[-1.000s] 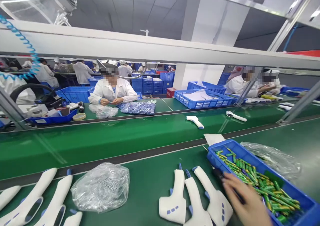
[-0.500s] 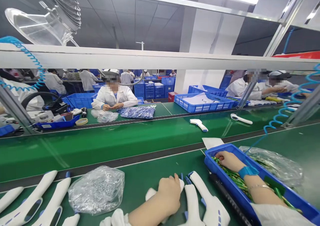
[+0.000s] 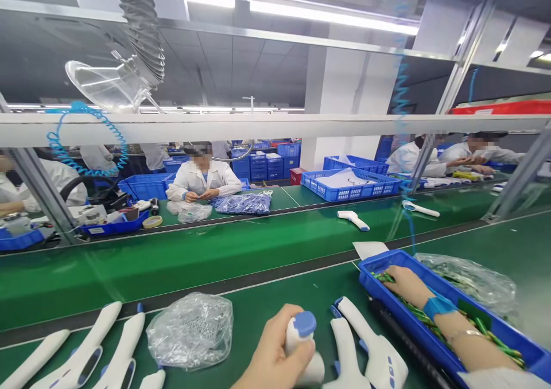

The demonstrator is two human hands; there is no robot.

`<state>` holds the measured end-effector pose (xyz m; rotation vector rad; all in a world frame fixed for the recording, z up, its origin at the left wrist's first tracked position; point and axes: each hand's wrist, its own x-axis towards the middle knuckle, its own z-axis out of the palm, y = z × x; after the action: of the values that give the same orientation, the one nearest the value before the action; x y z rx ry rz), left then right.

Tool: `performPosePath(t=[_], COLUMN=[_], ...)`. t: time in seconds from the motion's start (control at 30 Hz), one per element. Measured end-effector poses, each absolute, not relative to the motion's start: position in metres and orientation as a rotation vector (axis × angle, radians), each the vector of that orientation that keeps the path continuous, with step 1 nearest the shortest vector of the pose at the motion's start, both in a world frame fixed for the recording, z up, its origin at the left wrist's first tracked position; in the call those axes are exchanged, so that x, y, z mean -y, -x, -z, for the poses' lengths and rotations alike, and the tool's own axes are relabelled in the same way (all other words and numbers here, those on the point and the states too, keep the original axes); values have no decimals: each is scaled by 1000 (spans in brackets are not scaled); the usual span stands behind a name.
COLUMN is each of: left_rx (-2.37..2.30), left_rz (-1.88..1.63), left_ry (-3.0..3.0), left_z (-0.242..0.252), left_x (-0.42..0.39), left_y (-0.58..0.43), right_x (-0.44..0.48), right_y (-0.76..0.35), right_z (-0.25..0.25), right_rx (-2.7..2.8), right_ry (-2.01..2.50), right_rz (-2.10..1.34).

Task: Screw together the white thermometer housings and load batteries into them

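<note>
- White handheld device [image 3: 295,339] is standing blue-end-up at 6 o'clock; the left hand [image 3: 271,356] is wrapping thumb and fingers around it.
- At 4 o'clock, the right hand [image 3: 404,284] is resting inside the blue tray [image 3: 528,347], fingertips among green pieces [image 3: 512,352]; whether they are pinching any, I cannot tell.
- Two similar devices [image 3: 384,359] are lying at 5 o'clock, near the left hand; a wide swing of the held one would, I judge, be risking a knock or scuff.
- Smooth casing is probably making a slip possible if the thumb is loosening.
- Jumbled pieces are inviting a double pick, or a spill onto the green surface [image 3: 262,298] if the right forearm is pressing the tray's rim.
- Clear bag [image 3: 191,333] is sitting at 7 o'clock, well apart from the tray.
</note>
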<state>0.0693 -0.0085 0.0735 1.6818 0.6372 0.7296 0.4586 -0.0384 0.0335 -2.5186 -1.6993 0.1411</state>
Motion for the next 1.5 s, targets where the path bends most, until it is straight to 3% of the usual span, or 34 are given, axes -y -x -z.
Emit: performPosePath(t=[0.33,0.6,0.7,0.8,1.0,1.17,1.33,1.5], left_rx=[-529,-344,-201,-154,-157,-173,-168,-157], left_rz=[-735,-690,-707,-743,-747,-704,-651,-675], left_ry=[-1145,-924,-953,-987,-1048,-1133,-1146,-1145], left_z=[-58,-41,-42,-43,-31,-26,-33,-44], left_x=[14,20,18,15,12,13,15,14], left_y=[-83,-92,-87,-82,-82,-83,-80,-74], right_x=[69,90,85,79,78,79,87,91], right_y=[-403,-223,-189,-184,-193,-192,-186,-183], right_z=[-71,-97,-92,-89,-95,-96,-89,-99], right_rx=[995,1285,1437,1453,1339,1492,1457,1581], right_ry=[2376,1481,1274,1264,1286,1273,1243,1253], right_rz=[-44,-297,-174,-118,-509,-400,-79,-67])
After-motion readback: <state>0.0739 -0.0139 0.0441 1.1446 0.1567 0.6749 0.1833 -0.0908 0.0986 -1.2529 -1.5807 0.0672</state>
